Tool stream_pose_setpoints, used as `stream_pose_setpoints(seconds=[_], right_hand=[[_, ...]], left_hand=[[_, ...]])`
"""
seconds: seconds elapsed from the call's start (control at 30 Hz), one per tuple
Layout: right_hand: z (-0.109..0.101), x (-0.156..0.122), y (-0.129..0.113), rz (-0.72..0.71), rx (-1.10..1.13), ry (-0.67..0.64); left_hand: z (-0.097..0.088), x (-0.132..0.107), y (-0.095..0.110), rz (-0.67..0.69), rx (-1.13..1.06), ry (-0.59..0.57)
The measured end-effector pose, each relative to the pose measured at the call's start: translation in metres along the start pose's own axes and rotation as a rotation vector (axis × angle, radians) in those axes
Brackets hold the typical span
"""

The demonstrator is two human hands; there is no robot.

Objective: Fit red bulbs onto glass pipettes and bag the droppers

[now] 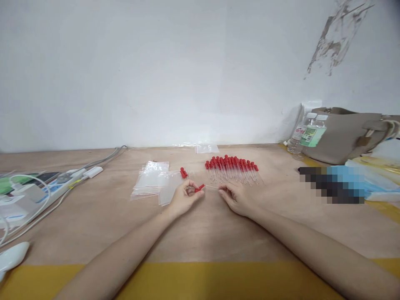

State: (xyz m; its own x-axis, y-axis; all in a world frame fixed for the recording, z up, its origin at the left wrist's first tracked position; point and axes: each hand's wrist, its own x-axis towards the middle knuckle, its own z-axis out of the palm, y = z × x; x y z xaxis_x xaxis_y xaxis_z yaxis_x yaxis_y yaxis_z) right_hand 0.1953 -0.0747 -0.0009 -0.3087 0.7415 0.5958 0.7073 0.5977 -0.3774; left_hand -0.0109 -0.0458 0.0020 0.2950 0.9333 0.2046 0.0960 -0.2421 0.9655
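The left hand point(185, 196) pinches a red cap point(200, 188), the right hand point(239, 199) an unjoined thin clear tube point(212, 187); many red-capped tubes point(231, 162) beyond the right look finished.

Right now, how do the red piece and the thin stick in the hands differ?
The red piece is bright red; the thin stick is pale. The red piece is thicker than the thin stick. The left hand holds the red piece; the right hand, the thin stick. Both are being held.
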Motion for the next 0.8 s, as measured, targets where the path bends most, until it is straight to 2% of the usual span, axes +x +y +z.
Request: stream_pose_setpoints(seconds=[0.17,0.37,0.63,0.8], right_hand=[[0.002,-0.001,-0.001,0.008,-0.027,-0.005],[0.002,-0.001,-0.003,0.008,0.036,-0.014],[0.007,-0.002,0.003,0.039,0.110,-0.143],[-0.002,0.001,0.009,-0.031,0.040,-0.233]], left_hand=[[0.000,0.000,-0.004,0.029,0.030,-0.033],[-0.001,-0.001,-0.001,0.134,0.173,0.020],[-0.001,-0.004,-0.007,0.125,0.322,-0.065],[-0.002,-0.009,0.001,0.214,0.485,-0.158]])
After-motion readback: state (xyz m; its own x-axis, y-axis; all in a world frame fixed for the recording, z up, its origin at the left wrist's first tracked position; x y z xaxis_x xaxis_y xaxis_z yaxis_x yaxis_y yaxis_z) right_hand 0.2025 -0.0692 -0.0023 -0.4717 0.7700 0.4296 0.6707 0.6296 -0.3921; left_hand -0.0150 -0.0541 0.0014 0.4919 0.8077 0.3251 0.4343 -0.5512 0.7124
